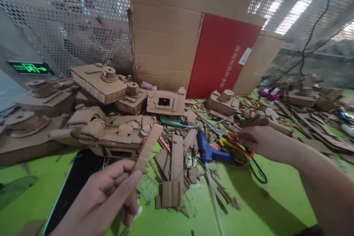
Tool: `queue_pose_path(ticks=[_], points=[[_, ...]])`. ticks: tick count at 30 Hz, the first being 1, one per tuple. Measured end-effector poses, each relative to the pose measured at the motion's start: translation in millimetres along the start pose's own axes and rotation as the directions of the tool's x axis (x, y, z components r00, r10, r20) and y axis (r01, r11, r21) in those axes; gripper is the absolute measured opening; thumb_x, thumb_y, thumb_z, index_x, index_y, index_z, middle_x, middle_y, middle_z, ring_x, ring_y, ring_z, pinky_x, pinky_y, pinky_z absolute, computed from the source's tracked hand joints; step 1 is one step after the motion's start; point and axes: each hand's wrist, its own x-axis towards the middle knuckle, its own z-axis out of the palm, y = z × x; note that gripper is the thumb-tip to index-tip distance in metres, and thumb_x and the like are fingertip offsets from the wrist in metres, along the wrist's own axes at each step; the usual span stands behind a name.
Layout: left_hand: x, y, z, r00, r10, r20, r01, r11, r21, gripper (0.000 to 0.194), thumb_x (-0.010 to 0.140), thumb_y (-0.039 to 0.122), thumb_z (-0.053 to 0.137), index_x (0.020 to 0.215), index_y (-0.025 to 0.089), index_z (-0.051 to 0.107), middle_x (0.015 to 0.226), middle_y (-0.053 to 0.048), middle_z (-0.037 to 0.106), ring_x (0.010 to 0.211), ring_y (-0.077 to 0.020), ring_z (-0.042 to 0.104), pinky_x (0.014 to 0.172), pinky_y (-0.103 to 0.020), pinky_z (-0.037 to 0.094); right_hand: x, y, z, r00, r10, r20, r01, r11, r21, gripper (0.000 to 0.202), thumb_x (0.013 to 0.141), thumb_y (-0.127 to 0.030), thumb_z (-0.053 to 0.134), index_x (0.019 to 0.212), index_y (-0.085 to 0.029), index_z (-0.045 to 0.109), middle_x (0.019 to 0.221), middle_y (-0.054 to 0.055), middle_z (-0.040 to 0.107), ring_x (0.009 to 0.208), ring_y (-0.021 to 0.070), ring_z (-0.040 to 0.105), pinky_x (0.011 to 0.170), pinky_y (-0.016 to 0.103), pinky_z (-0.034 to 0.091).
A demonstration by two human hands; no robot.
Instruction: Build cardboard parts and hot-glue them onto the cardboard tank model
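Observation:
My left hand (110, 188) pinches a narrow cardboard strip (149, 145) with a red edge, held upright and tilted to the right. At the right, my right hand (257, 141) has its fingers curled at the red handle of a pair of scissors (215, 129), whose open metal blades point to the far left. Just below the scissors lies a blue glue gun (210, 150), a clear glue stick (212, 199) trailing from it toward me. A green utility knife (177, 121) rests on cardboard scraps beyond the strip.
Cardboard models (99, 81) crowd the left and back of the green table (279, 195). A black tablet-like slab (74, 188) lies under my left forearm. Large cardboard sheets (166, 44) and a red panel (221, 55) stand behind. Cut scraps (177, 158) cover the middle.

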Motion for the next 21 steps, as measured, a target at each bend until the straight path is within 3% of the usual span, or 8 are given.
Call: queue_pose_path(ticks=[3,7,12,17,21], points=[[4,-3,-4.0,0.998,-0.014,0.066,0.014,1.000,-0.001,0.050,0.086,0.070,0.080,0.090,0.021,0.073,0.057,0.002,0.071,0.049,-0.0137,0.061,0.048,-0.020,0.053,-3,22,11,0.990,-0.036,0.139,0.032,0.999,0.027,0.014,0.097,-0.016,0.066,0.098,-0.019,0.080,0.090,0.008,0.085,0.077,0.0233,0.079,0.071,0.033,0.059],[10,-10,-9.6,0.983,-0.002,0.186,-0.003,1.000,0.030,0.047,0.091,0.069,0.075,0.093,0.021,0.076,0.067,-0.001,0.077,0.056,-0.0151,0.067,0.053,-0.021,0.056,-3,20,25,0.986,-0.027,0.167,0.032,0.999,-0.023,0.016,0.104,-0.032,0.072,0.105,-0.016,0.074,0.089,0.002,0.079,0.078,0.0189,0.075,0.076,0.035,0.061],[9,-17,-9.3,0.983,0.078,0.167,-0.086,0.995,0.042,0.041,0.094,0.062,0.077,0.087,0.022,0.080,0.076,-0.003,0.080,0.058,-0.0146,0.070,0.054,-0.020,0.056,-11,10,20,0.997,-0.024,0.069,0.033,0.992,-0.124,0.025,0.106,-0.022,0.060,0.128,-0.020,0.072,0.104,0.014,0.083,0.089,0.0282,0.079,0.078,0.037,0.056],[12,-23,-10.2,0.976,0.093,0.196,-0.104,0.994,0.046,0.043,0.095,0.064,0.074,0.090,0.022,0.080,0.076,-0.004,0.081,0.059,-0.0154,0.070,0.053,-0.021,0.057,-22,11,12,0.997,0.057,-0.055,-0.071,0.950,-0.306,0.017,0.101,-0.025,0.062,0.111,-0.020,0.075,0.096,0.020,0.080,0.086,0.0387,0.077,0.072,0.043,0.052],[14,-18,-10.6,0.975,0.046,0.216,-0.053,0.998,0.022,0.047,0.092,0.068,0.076,0.094,0.021,0.078,0.075,-0.004,0.081,0.057,-0.0160,0.070,0.053,-0.023,0.057,-29,18,2,0.983,0.067,-0.170,-0.124,0.929,-0.348,0.022,0.105,-0.027,0.051,0.109,-0.017,0.071,0.109,0.027,0.073,0.099,0.0430,0.074,0.087,0.052,0.053]])
